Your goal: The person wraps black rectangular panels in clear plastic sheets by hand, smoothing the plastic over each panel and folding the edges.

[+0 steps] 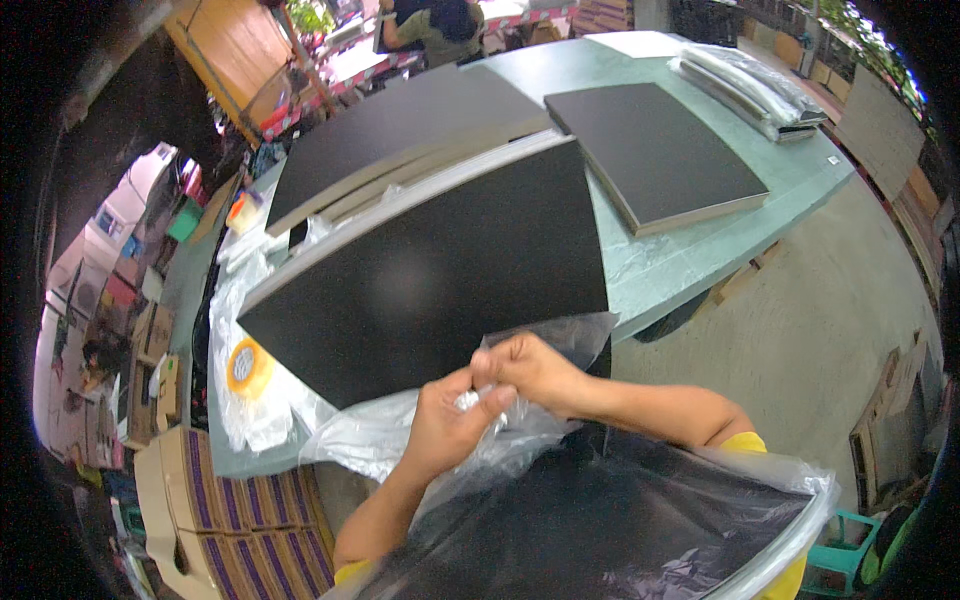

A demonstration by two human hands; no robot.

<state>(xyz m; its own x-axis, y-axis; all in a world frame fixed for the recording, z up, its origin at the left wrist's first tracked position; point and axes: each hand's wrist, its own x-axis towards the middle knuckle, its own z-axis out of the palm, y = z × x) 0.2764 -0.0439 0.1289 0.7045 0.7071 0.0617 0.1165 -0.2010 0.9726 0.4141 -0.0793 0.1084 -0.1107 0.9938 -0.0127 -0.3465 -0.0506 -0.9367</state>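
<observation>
Both my hands meet in front of me at the near edge of the table, fingers closed on thin clear plastic. My left hand (447, 425) pinches a bunched part of a plastic bag (370, 437). Close against it, my right hand (532, 372) grips the same gathered film, and a corner of it sticks out beyond the fingers. Below my arms, a dark panel (620, 520) shows through clear plastic, leaning near my body. Just beyond my hands lies a large black panel (450, 270) on the table, its near edge partly covered by the film.
The green table (690, 265) carries another black panel (660, 150), a larger dark sheet (400, 130) and plastic-wrapped panels (750, 90). A yellow tape roll (248, 368) sits at left. Stacked cartons (250, 500) stand below left, a green stool (840, 550) at lower right. Another person (445, 30) works beyond.
</observation>
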